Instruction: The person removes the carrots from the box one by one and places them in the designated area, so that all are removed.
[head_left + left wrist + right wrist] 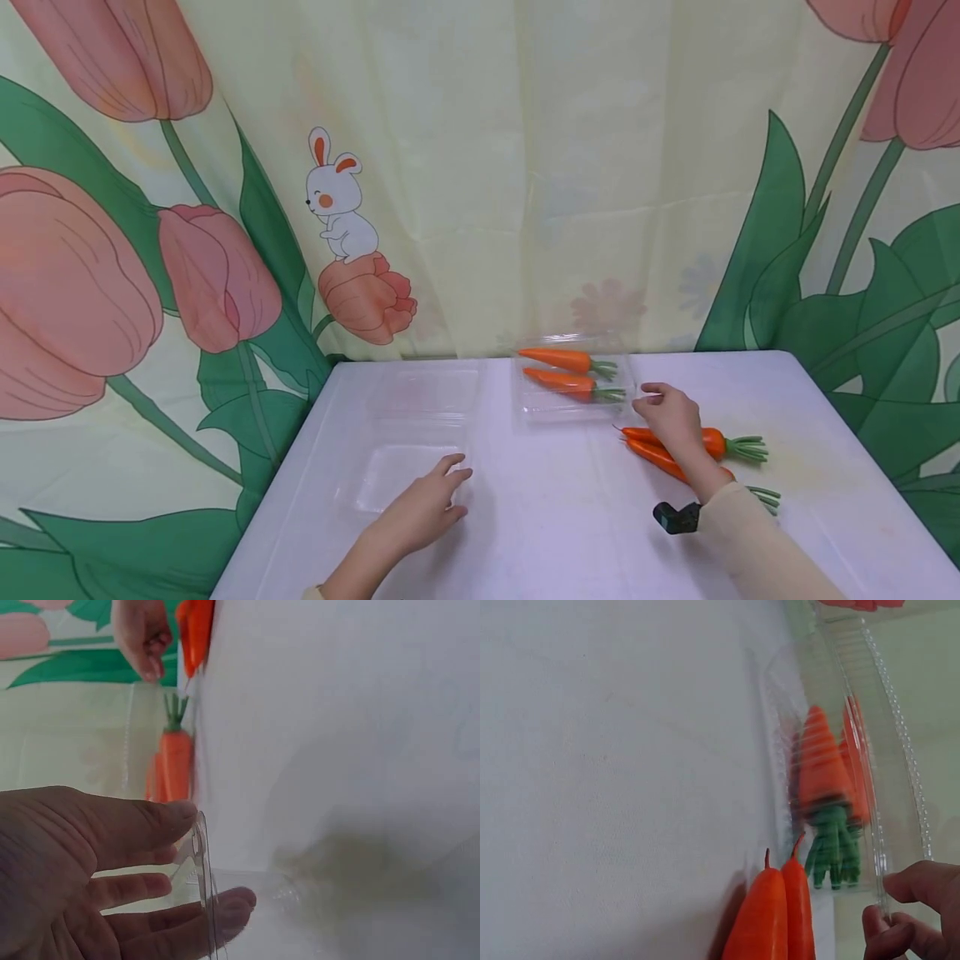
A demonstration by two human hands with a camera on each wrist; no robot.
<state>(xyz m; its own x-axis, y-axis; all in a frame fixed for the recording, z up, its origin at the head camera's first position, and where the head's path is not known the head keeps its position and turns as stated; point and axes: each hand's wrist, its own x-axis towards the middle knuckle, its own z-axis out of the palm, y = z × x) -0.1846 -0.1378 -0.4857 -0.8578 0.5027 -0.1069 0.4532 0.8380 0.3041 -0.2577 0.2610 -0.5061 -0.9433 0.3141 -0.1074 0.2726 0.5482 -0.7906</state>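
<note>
My right hand (670,419) pinches the right edge of a clear plastic box (528,408) between thumb and fingers. Inside that box lie two orange carrots (558,381) with green tops pointing right, seen through ribbed plastic in the right wrist view. Two more carrots (647,450) lie on the table, partly hidden under my right wrist. My left hand (423,510) has its fingers spread at the right side of a second clear box (375,467), which lies opened with its lid (423,392) towards the back. In the left wrist view, the left thumb (176,817) is right at the rim.
The table has a white cover (547,517). A pale curtain (600,167) printed with tulips and a rabbit hangs behind it, close to the back edge and the carrot box. A small black device (675,517) sits at my right wrist.
</note>
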